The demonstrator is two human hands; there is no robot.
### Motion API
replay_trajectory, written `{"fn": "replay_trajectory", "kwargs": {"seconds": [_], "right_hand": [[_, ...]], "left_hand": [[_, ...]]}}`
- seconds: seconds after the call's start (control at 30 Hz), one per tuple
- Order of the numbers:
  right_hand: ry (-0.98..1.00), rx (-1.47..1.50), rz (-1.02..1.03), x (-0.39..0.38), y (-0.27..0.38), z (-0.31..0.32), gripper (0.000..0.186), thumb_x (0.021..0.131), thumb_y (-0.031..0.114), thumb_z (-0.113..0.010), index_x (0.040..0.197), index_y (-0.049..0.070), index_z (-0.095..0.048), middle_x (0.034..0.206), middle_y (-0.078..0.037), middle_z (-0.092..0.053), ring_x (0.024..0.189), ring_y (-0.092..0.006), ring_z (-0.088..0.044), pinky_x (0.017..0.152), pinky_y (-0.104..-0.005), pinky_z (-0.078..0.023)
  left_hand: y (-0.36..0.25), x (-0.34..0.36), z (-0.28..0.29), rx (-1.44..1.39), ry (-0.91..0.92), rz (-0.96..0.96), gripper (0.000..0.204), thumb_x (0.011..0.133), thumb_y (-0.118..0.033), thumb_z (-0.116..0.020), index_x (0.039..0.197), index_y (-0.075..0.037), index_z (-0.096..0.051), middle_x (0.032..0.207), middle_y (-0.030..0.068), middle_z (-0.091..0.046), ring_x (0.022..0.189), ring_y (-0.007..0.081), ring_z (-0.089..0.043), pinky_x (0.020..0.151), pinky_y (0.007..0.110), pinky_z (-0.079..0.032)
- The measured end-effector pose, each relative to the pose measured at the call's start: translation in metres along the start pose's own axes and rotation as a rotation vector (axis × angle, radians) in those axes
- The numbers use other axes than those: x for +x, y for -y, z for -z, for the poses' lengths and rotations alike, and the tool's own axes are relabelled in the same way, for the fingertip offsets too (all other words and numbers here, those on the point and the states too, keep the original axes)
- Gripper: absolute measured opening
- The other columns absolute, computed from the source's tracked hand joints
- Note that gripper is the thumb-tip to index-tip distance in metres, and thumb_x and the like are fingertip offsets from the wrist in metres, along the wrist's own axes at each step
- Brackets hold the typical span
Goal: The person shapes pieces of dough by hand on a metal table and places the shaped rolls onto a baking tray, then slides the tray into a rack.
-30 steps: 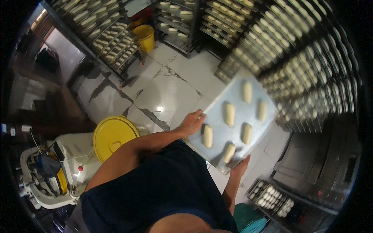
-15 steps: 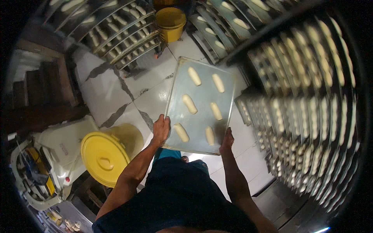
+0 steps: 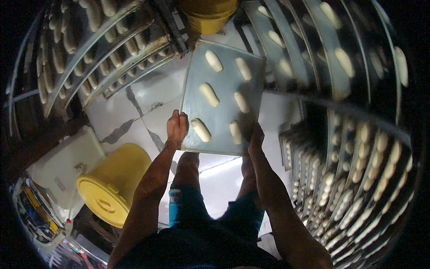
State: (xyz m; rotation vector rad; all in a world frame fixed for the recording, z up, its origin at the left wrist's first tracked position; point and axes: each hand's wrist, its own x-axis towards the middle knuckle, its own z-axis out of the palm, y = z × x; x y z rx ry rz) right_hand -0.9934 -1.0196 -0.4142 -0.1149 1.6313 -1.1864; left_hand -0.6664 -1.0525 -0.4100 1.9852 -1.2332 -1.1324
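A flat metal baking tray [image 3: 224, 105] is held out in front of me, with several pale dough rolls [image 3: 208, 94] set on it in two columns. At its near left corner my left hand [image 3: 177, 127] grips the rim, fingers closed. My right hand [image 3: 256, 138] clasps the near right edge and lies partly in shadow. The far end of the tray points at the gap between two racks. The parts of my fingers under the tray are hidden.
Racks of dough-filled trays stand at the far left [image 3: 112, 58], the far right [image 3: 313, 49] and the right [image 3: 340, 188]. A yellow lidded bin [image 3: 121, 179] is at my left, beside a whitish machine [image 3: 62, 166]. Another yellow bucket [image 3: 208, 18] stands ahead, on the tiled floor [image 3: 121, 116].
I have moved forward with the tray; the far racks and bucket look closer. Both hands and the tray sit higher in the picture, and my legs show below. My grip is kept.
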Motion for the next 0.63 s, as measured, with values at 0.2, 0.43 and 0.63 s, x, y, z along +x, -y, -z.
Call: {"fn": "replay_trajectory", "kwargs": {"seconds": [0.2,0.43,0.63], "right_hand": [[0.090,-1.205,0.780,0.145,0.029,-0.019,0.039,0.104,0.032,-0.055,0.122,-0.002,-0.061,0.111,-0.023,-0.065,0.109,-0.0385,-0.063,0.096,-0.0466,-0.048],[0.012,-1.170,1.169,0.262,0.039,-0.041,0.042,0.106,0.015,-0.047,0.144,-0.002,-0.051,0.144,-0.025,-0.055,0.132,-0.0392,-0.054,0.113,-0.0429,-0.041],[0.117,-1.618,0.975,0.276,0.059,-0.068,0.053,0.107,0.023,-0.049,0.155,0.001,-0.042,0.155,-0.023,-0.048,0.143,-0.0359,-0.046,0.120,-0.0405,-0.035]], "left_hand": [[0.013,0.071,-0.088,-0.163,-0.182,0.015,0.036,0.106,-0.032,-0.046,0.089,0.000,-0.052,0.065,0.0244,-0.060,0.062,0.0461,-0.060,0.060,0.051,-0.048],[-0.005,0.121,-0.147,-0.227,-0.354,0.032,0.035,0.109,-0.027,-0.048,0.084,-0.002,-0.048,0.063,0.0064,-0.051,0.060,0.0131,-0.047,0.056,0.035,-0.044],[-0.006,0.136,-0.164,-0.331,-0.360,0.013,0.029,0.110,-0.021,-0.046,0.088,-0.003,-0.047,0.065,0.0030,-0.049,0.060,0.0105,-0.044,0.053,0.031,-0.040]]}}
